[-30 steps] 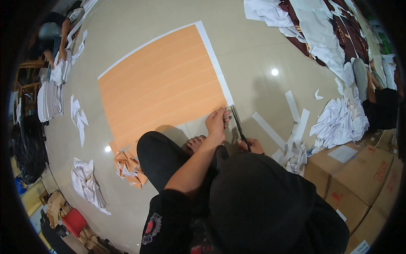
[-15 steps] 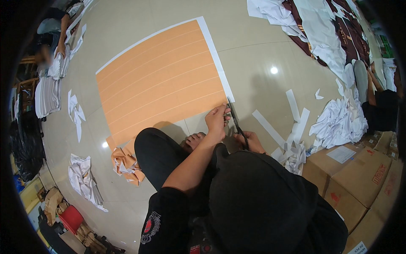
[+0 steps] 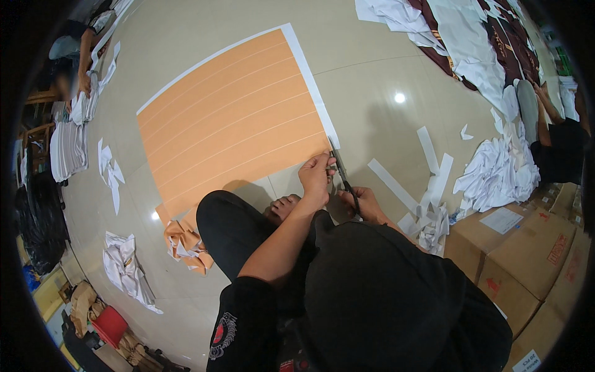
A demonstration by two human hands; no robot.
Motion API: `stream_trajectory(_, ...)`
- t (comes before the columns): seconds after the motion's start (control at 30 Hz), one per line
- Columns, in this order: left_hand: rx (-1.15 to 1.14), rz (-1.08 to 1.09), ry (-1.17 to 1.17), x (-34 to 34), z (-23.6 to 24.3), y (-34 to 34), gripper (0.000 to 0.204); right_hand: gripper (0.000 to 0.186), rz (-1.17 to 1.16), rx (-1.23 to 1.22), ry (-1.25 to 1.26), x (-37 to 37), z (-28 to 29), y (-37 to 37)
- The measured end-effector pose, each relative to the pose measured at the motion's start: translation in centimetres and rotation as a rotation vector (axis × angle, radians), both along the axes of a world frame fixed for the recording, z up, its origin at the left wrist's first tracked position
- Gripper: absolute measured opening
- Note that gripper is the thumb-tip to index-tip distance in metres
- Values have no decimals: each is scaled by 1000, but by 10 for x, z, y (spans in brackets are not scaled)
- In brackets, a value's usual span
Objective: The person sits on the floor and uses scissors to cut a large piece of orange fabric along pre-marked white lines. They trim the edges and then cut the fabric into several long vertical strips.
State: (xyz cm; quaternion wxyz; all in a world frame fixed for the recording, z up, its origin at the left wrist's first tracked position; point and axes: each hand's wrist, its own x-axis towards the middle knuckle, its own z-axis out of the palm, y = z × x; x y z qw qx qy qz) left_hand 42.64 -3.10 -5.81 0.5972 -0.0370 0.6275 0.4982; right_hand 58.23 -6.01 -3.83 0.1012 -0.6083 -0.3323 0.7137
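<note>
A large orange sheet (image 3: 232,111) with thin pale lines and a white border lies spread on the floor; whether it is cloth or paper I cannot tell. My left hand (image 3: 316,177) is pinched on its near right corner. Black scissors (image 3: 345,178) are gripped by their handles in my right hand (image 3: 367,204). Their blades point away from me, at the seam between the orange area and the white border strip (image 3: 315,93). Beneath my left wrist, my bare foot (image 3: 285,208) rests by the sheet's near edge.
Crumpled orange scraps (image 3: 183,245) lie by my left knee, a white heap (image 3: 127,266) further left. White strips (image 3: 424,180) and a white pile (image 3: 499,173) are on the right, beside cardboard boxes (image 3: 514,248). Other people sit at the far left (image 3: 71,56) and right (image 3: 561,149).
The scissors have advanced slightly along the border, and their blades have come closer together. My left hand stays at the corner. The whole view has shifted a little.
</note>
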Motion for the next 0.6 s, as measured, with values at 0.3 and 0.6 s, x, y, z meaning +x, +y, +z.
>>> stream_trajectory(0.3, -13, 4, 9, 1, -2, 0, 24, 35, -3, 13, -1, -1, -2, -1)
stream_trajectory(0.6, -12, 4, 0, 0, -2, 0, 24, 37, 20, 32, -18, -1, 1, -1)
